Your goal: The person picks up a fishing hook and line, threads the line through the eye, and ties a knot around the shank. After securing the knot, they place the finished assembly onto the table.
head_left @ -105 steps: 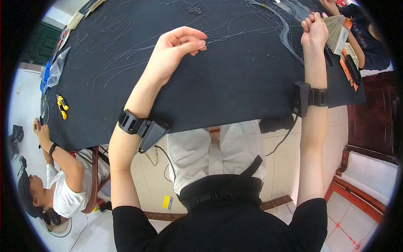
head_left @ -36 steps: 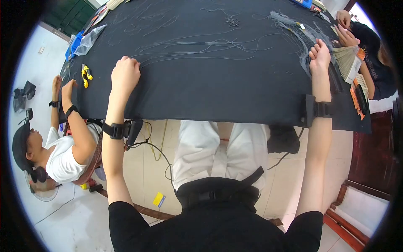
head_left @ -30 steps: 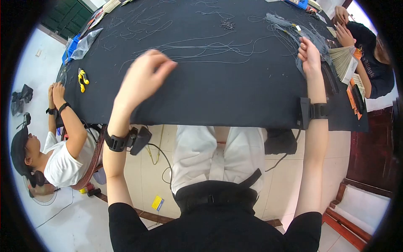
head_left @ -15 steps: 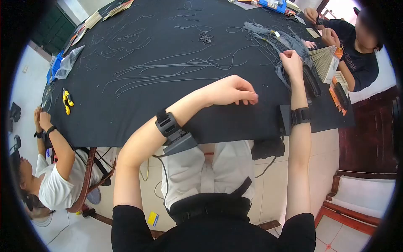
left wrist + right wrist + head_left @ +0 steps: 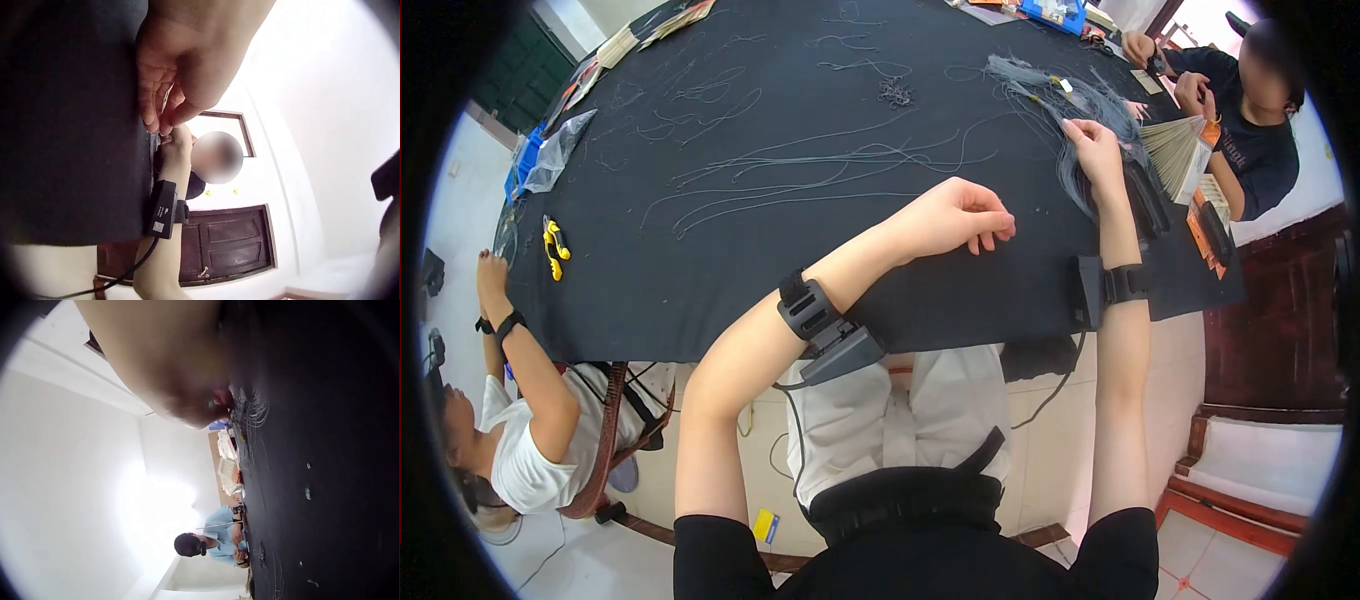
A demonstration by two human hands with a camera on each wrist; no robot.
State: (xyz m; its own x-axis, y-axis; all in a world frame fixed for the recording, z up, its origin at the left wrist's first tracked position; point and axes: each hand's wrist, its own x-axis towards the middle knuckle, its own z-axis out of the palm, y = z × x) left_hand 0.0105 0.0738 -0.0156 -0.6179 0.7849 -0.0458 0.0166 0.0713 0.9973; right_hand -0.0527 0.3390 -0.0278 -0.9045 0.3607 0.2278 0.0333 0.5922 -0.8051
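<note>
My left hand (image 5: 960, 215) is held over the black tabletop right of the middle, thumb and fingertips bent together; I cannot tell whether a thin strand lies between them. In the left wrist view the fingertips (image 5: 161, 125) of that hand nearly meet. At the right, my right hand (image 5: 1098, 160) pinches with thumb and forefinger beside a bundle of thin grey line (image 5: 1080, 100), its fingertips overlapping the strands. The right wrist view shows this hand (image 5: 187, 394) blurred, its fingertips in shadow. Several long grey strands (image 5: 820, 165) lie stretched across the table to the left of both hands.
A small dark tangle (image 5: 894, 93) and loose curled strands lie farther back. Yellow-handled pliers (image 5: 554, 247) are at the left. Fanned cards (image 5: 1175, 165) and a black bar-shaped object (image 5: 1148, 197) lie at the right. People sit at the left and right sides.
My left hand has gone from the far left across the table toward my right hand, leaving strands laid out. The right hand has stayed by the bundle. Little has moved in the last half second.
</note>
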